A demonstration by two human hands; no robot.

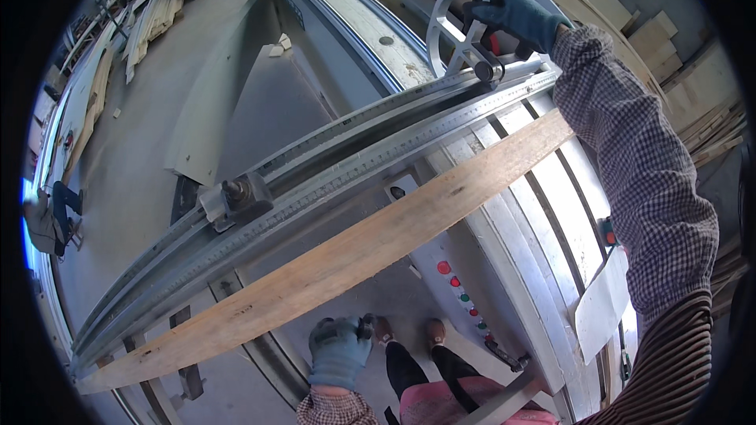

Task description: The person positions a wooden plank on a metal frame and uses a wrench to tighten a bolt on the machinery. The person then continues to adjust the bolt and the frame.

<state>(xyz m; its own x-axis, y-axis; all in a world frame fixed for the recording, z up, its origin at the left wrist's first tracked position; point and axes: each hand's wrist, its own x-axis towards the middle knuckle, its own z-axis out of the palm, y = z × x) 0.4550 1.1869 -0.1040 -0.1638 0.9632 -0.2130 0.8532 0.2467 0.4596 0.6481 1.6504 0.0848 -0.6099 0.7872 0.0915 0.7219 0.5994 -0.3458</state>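
The right hand (516, 14), in a blue glove, is closed around the grip on a spoked metal handwheel (465, 31) at the far end of the ruled fence (331, 165). The left hand (340, 350), also gloved, hangs low near the person's feet, fingers loosely curled and holding nothing, just below the near edge of the long wooden board (354, 248). The board lies diagonally across the sliding saw table (551, 212), apart from the fence. With no hand steadying it, it could probably slide or tip off the table.
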